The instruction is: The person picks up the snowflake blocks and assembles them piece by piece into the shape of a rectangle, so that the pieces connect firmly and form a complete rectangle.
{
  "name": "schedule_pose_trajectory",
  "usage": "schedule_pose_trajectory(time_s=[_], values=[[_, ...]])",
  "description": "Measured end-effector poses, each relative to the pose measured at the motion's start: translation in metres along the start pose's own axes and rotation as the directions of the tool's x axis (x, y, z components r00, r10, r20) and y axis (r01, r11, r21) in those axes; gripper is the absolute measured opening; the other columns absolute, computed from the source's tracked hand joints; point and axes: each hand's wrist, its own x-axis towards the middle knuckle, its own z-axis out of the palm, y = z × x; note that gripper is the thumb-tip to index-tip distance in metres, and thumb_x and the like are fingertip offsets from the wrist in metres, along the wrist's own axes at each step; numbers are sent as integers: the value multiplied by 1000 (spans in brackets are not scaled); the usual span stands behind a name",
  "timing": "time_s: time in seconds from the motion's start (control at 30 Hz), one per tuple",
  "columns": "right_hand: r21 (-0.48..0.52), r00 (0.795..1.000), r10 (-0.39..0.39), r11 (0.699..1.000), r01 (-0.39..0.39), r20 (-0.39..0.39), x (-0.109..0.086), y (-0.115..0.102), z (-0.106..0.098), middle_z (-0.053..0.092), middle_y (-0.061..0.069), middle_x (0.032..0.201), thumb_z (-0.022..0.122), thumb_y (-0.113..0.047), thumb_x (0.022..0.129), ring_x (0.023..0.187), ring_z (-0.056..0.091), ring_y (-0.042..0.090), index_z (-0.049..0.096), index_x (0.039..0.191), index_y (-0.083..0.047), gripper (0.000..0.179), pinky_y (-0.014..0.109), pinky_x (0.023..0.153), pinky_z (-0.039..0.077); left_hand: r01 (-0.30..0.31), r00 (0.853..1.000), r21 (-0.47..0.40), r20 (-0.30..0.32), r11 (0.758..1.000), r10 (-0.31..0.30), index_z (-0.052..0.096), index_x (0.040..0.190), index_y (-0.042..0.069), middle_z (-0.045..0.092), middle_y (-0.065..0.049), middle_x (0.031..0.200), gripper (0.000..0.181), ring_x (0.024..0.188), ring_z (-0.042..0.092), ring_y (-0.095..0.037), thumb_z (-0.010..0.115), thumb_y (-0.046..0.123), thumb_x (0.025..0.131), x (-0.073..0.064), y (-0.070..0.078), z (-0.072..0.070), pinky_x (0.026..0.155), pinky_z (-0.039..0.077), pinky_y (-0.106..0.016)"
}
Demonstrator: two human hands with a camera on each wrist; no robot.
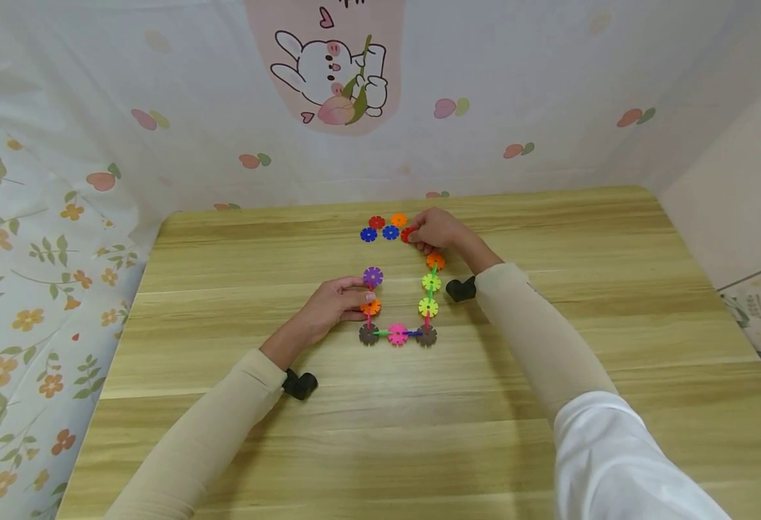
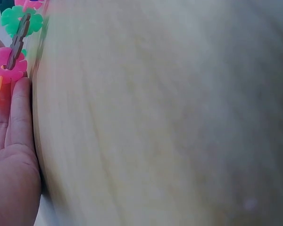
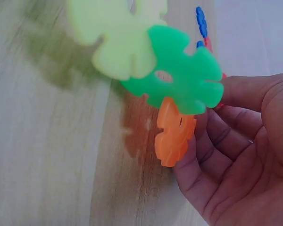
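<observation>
Notched plastic snowflake discs are slotted together into a U-shaped chain on the table, with a pink disc (image 1: 398,334) in its bottom row. At the chain's left side, my left hand (image 1: 330,309) holds an orange disc (image 1: 370,309), its thumb over it; a purple disc (image 1: 373,276) tops that side. My right hand (image 1: 439,229) pinches a red disc (image 1: 408,235) beyond the chain's right end. That end's orange disc (image 3: 172,136) is slotted to a green disc (image 3: 184,80), close by the right fingers in the right wrist view. The red disc is mostly hidden there.
Loose discs lie near the far table edge: a blue one (image 1: 369,235), another blue disc (image 1: 390,232), a red one (image 1: 377,222) and an orange one (image 1: 398,219). Behind the wooden table (image 1: 387,433) hangs a printed cloth (image 1: 192,108).
</observation>
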Motion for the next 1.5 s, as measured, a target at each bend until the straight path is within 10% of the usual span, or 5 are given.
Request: schedule_pose_trajectory(time_s=[0.47, 1.03, 1.5], values=[[-4, 988, -143, 990, 143, -60, -21, -17, -8, 51, 6, 56, 55, -12, 97, 50, 43, 17, 71, 91, 3, 23, 28, 56, 38, 1, 1000, -3, -6, 1000, -1, 53, 130, -2, 63, -10, 108, 39, 91, 65, -15, 63, 13, 95, 2, -1, -1, 83, 58, -33], [-14, 985, -168, 986, 168, 35, -40, -32, 1, 70, 17, 93, 51, -12, 100, 83, 67, 27, 69, 113, -1, 24, 33, 77, 57, 7, 1000, 8, -14, 1000, -7, 54, 130, -1, 63, -10, 108, 38, 91, 65, -15, 63, 13, 95, 2, -1, -1, 84, 58, -33], [-131, 919, -365, 914, 384, 147, -40, -39, 16, 67, 10, 81, 48, -6, 101, 70, 59, 17, 73, 102, -4, 25, 30, 71, 54, -4, 1000, 4, -4, 1000, 4, 49, 136, -3, 62, -14, 115, 45, 92, 66, -15, 63, 13, 95, 1, -1, -2, 85, 57, -33]])
